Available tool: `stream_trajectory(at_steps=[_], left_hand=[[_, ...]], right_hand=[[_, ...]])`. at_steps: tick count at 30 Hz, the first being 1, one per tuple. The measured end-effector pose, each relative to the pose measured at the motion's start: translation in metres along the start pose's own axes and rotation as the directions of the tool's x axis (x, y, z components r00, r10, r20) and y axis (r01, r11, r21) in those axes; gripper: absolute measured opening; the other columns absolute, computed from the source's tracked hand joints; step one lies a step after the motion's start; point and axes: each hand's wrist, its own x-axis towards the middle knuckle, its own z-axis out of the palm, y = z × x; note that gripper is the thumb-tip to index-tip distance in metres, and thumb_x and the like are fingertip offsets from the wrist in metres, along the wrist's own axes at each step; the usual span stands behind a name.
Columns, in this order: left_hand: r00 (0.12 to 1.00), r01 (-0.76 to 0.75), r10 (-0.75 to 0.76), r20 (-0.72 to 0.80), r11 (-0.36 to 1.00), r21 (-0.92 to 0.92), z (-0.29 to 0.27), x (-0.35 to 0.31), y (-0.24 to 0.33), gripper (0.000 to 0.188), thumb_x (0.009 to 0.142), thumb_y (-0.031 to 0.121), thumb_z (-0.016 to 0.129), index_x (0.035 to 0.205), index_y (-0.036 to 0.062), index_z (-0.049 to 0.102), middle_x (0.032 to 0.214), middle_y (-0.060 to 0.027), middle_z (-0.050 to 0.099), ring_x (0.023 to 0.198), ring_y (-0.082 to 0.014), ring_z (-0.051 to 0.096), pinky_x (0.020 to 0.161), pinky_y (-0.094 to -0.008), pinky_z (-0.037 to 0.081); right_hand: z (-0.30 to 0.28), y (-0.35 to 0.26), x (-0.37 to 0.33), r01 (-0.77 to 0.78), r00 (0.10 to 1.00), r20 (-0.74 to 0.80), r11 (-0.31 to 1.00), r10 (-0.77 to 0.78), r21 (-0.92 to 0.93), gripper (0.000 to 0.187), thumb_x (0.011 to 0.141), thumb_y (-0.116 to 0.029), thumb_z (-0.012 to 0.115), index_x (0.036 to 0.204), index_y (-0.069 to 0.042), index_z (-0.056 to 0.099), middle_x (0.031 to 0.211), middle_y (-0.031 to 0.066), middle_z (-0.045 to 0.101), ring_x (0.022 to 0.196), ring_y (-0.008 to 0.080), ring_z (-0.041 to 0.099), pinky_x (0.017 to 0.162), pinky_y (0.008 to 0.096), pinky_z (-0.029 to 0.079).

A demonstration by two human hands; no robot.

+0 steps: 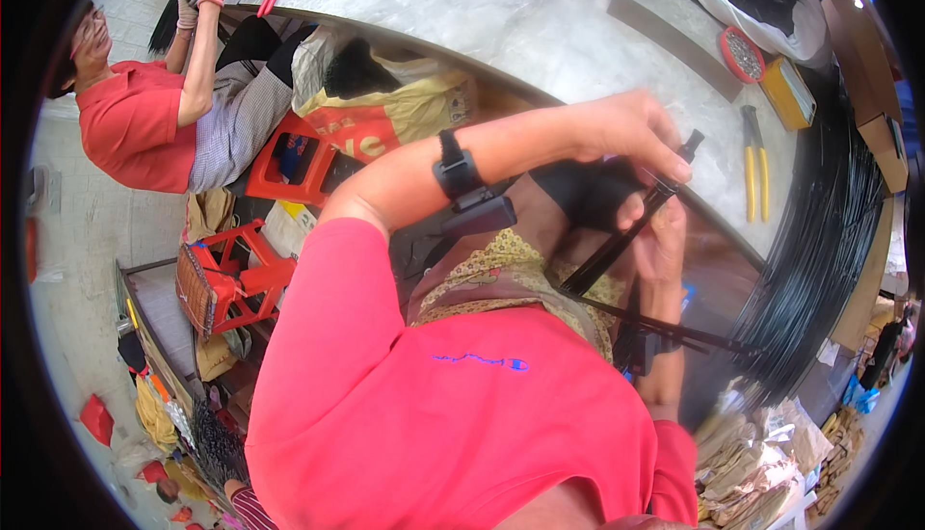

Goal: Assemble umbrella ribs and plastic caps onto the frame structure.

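Observation:
A bundle of thin black strips (617, 255) slants between my two hands, over my lap at the table's edge. My left hand (641, 135) reaches across from the left, its thumb and fingers closed on the bundle's upper end. Just below, my right hand (660, 236) has its fingers curled round the same bundle. A short black end piece (691, 145) sticks up past my left fingertips. More black strips (665, 323) cross my right forearm. The exact kind of these strips cannot be made out.
Yellow-handled pliers (756, 164), a red dish of small metal parts (742, 54) and a yellow box (788, 93) lie on the table (501, 24). Long black strands (809, 241) line the right. Red stools (236, 275) and a gloved co-worker (145, 130) are at left.

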Motion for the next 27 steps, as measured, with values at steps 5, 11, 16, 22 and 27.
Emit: stream_trajectory(at_steps=[5, 11, 16, 22, 27], left_hand=[[1.000, -0.026, 0.027, 0.011, 0.999, -0.029, -0.001, -0.001, -0.003, 0.020, 0.081, 0.018, 0.081, 0.085, 0.0022, 0.070, 0.080, -0.0032, 0.068, 0.069, -0.0118, 0.063, 0.066, -0.0256, 0.050], [0.986, -0.050, 0.047, 0.159, 0.999, 0.016, -0.004, -0.014, 0.005, 0.025, 0.084, 0.010, 0.076, 0.103, -0.0032, 0.065, 0.091, -0.0086, 0.069, 0.076, -0.0129, 0.066, 0.072, -0.0244, 0.052], [0.984, -0.065, 0.068, 0.163, 0.998, -0.021, -0.002, -0.024, 0.009, 0.028, 0.088, 0.004, 0.071, 0.112, -0.0044, 0.061, 0.095, -0.0085, 0.069, 0.084, -0.0105, 0.066, 0.077, -0.0240, 0.052], [0.991, -0.082, 0.079, 0.107, 0.996, 0.030, 0.000, -0.034, 0.012, 0.027, 0.086, 0.003, 0.073, 0.110, -0.0004, 0.061, 0.096, -0.0022, 0.067, 0.090, -0.0069, 0.062, 0.081, -0.0229, 0.049], [0.990, -0.121, 0.117, 0.074, 0.991, 0.057, -0.002, -0.037, 0.012, 0.028, 0.085, 0.001, 0.074, 0.109, -0.0005, 0.060, 0.094, -0.0018, 0.066, 0.088, -0.0066, 0.062, 0.080, -0.0222, 0.049]], right_hand=[[0.001, -0.001, 0.000, -0.004, 1.000, -0.005, 1.000, 0.004, -0.001, 0.068, 0.089, -0.032, 0.073, 0.135, 0.009, 0.046, 0.084, 0.0103, 0.061, 0.075, 0.0214, 0.062, 0.072, 0.0309, 0.051], [-0.004, 0.001, 0.000, 0.010, 1.000, 0.006, 1.000, -0.010, 0.003, 0.047, 0.090, -0.032, 0.072, 0.120, 0.001, 0.055, 0.087, 0.0108, 0.063, 0.077, 0.0216, 0.064, 0.072, 0.0319, 0.054], [0.007, -0.005, 0.001, -0.010, 1.000, 0.008, 0.998, 0.011, -0.061, 0.044, 0.092, -0.033, 0.070, 0.120, -0.003, 0.056, 0.090, 0.0102, 0.066, 0.079, 0.0212, 0.067, 0.073, 0.0321, 0.055], [0.020, -0.015, -0.001, -0.030, 0.999, -0.014, 0.994, 0.028, -0.101, 0.047, 0.088, -0.035, 0.073, 0.117, -0.001, 0.056, 0.091, 0.0111, 0.068, 0.079, 0.0197, 0.067, 0.074, 0.0319, 0.056], [0.032, -0.021, 0.001, -0.021, 1.000, -0.021, 0.983, 0.017, -0.180, 0.036, 0.087, -0.020, 0.075, 0.111, -0.001, 0.056, 0.086, 0.0116, 0.068, 0.077, 0.0182, 0.067, 0.074, 0.0315, 0.055]])
